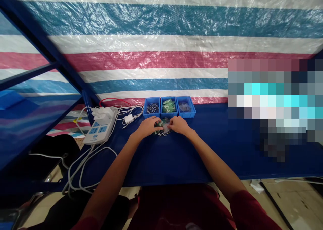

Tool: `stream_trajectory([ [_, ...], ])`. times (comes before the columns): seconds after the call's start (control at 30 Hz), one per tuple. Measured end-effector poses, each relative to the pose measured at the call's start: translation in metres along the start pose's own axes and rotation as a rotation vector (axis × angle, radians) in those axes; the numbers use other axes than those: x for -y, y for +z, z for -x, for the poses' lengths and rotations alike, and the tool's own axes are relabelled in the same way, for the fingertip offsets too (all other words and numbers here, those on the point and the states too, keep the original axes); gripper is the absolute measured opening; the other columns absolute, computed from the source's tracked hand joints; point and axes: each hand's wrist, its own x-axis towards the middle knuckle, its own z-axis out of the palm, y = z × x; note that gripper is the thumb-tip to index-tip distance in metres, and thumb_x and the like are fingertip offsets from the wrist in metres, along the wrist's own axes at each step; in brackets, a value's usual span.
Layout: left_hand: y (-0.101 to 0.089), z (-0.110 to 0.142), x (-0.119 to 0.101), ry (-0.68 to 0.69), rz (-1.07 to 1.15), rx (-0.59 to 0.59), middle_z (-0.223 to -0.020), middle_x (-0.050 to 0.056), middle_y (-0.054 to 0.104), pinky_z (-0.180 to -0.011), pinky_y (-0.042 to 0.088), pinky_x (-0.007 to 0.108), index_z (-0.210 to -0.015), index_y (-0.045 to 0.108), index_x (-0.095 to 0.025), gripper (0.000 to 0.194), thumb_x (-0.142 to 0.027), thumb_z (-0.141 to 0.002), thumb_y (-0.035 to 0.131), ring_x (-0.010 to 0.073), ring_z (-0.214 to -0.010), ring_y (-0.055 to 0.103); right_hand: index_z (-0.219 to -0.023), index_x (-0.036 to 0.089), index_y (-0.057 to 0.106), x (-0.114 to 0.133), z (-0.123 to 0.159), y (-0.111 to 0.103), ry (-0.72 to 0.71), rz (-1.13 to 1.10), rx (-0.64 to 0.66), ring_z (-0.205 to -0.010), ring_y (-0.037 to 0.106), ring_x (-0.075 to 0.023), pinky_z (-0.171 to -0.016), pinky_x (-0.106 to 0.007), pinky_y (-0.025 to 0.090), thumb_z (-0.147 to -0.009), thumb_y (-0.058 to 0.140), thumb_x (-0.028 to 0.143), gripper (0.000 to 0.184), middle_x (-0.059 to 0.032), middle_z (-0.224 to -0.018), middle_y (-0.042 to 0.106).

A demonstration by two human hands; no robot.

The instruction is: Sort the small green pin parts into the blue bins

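A small mixed pile (165, 126) of clear plastic pieces, green bits and thin dark-and-silver parts lies on the blue table between my hands. My left hand (150, 126) curves around the pile's left side, thumb and fingers apart, with green bits near the fingertips. On the right side, my right hand (179, 125) has its fingertips drawn together at the clear pieces; what they pinch is too small to tell. Just behind stand three blue bins: the left bin (151, 115) contains thin dark-and-silver parts, the middle bin (169, 115) green packets, the right bin (186, 115) clear plastic pieces.
A white power strip (99, 130) with plugs and tangled white cables sits at the left. A white charger (128, 119) lies near the bins. The blue table (164, 166) ends close to my body. A striped sheet (156, 58) hangs behind; the right side is pixelated.
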Motion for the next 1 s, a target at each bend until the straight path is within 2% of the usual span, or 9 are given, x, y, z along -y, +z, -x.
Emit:
stream_trajectory([
  [0.1,0.004,-0.001,0.0,0.027,0.03,-0.014,-0.091,0.005,0.064,-0.068,0.044,0.029,-0.095,0.065,-0.02,0.031,-0.048,-0.08,0.062,0.0207,-0.079,0.061,-0.078,0.019,0.068,-0.005,-0.002,0.003,-0.06,-0.083,-0.03,-0.077,0.062,-0.0178,-0.064,-0.025,0.037,-0.083,0.062,0.025,0.01,-0.004,-0.079,0.07],
  [0.2,0.006,-0.002,-0.006,0.014,0.116,-0.143,-0.093,0.006,0.064,-0.071,0.046,0.03,-0.099,0.065,-0.02,0.035,-0.05,-0.083,0.058,0.0207,-0.08,0.061,-0.08,0.018,0.064,-0.009,-0.002,-0.001,-0.155,-0.117,-0.145,-0.074,0.059,-0.0165,-0.064,-0.024,0.035,-0.087,0.057,0.023,0.011,-0.0034,-0.079,0.068],
  [0.33,0.012,-0.003,-0.016,0.017,0.392,-0.326,-0.103,0.009,0.066,-0.069,0.048,0.029,-0.112,0.063,-0.018,0.043,-0.051,-0.084,0.056,0.0208,-0.086,0.062,-0.084,0.019,0.059,-0.01,-0.001,-0.007,-0.361,-0.166,-0.274,-0.077,0.058,-0.0162,-0.066,-0.024,0.036,-0.091,0.052,0.021,0.01,-0.0035,-0.085,0.066],
  [0.43,0.017,-0.005,-0.019,0.034,0.595,-0.381,-0.098,0.008,0.07,-0.068,0.05,0.029,-0.103,0.067,-0.017,0.038,-0.049,-0.081,0.061,0.0206,-0.085,0.064,-0.086,0.019,0.058,-0.01,-0.001,-0.004,-0.446,-0.241,-0.381,-0.079,0.058,-0.0164,-0.07,-0.025,0.039,-0.093,0.048,0.022,0.013,-0.0039,-0.085,0.064],
  [0.53,0.022,-0.006,-0.019,0.041,0.72,-0.424,-0.079,0.005,0.07,-0.066,0.05,0.029,-0.081,0.069,-0.017,0.029,-0.045,-0.078,0.065,0.0175,-0.07,0.064,-0.087,0.019,0.06,-0.012,0.001,0.004,-0.444,-0.336,-0.483,-0.08,0.059,-0.0168,-0.073,-0.026,0.043,-0.093,0.048,0.026,0.015,-0.005,-0.086,0.064],
  [0.6,0.023,-0.007,-0.019,0.022,0.805,-0.463,-0.069,0.003,0.067,-0.059,0.048,0.027,-0.074,0.066,-0.016,0.028,-0.044,-0.076,0.067,0.0137,-0.057,0.059,-0.094,0.019,0.062,-0.013,0.003,0.008,-0.423,-0.397,-0.513,-0.08,0.06,-0.0169,-0.074,-0.027,0.046,-0.094,0.045,0.027,0.019,-0.0061,-0.09,0.065],
  [0.77,0.023,-0.008,-0.024,-0.053,1.029,-0.535,-0.059,-0.004,0.06,-0.047,0.042,0.021,-0.095,0.058,-0.018,0.035,-0.043,-0.074,0.072,0.0087,-0.043,0.051,-0.119,0.023,0.059,-0.017,0.011,0.011,-0.524,-0.365,-0.508,-0.091,0.061,-0.0173,-0.077,-0.031,0.052,-0.094,0.043,0.024,0.03,-0.0099,-0.119,0.057],
  [0.87,0.02,-0.007,-0.027,-0.067,1.07,-0.542,-0.055,-0.006,0.057,-0.049,0.043,0.022,-0.104,0.054,-0.019,0.04,-0.042,-0.076,0.071,0.0092,-0.042,0.051,-0.11,0.022,0.065,-0.017,0.011,0.014,-0.575,-0.299,-0.558,-0.093,0.06,-0.0186,-0.079,-0.032,0.052,-0.093,0.05,0.03,0.024,-0.0114,-0.121,0.054],
  [1.0,0.016,-0.004,-0.027,-0.031,0.974,-0.535,-0.062,-0.001,0.058,-0.055,0.046,0.024,-0.092,0.062,-0.017,0.032,-0.048,-0.085,0.058,0.0106,-0.051,0.054,-0.092,0.019,0.067,-0.017,0.007,0.019,-0.511,-0.354,-0.633,-0.084,0.06,-0.0168,-0.076,-0.028,0.05,-0.095,0.047,0.031,0.023,-0.009,-0.098,0.06],
])
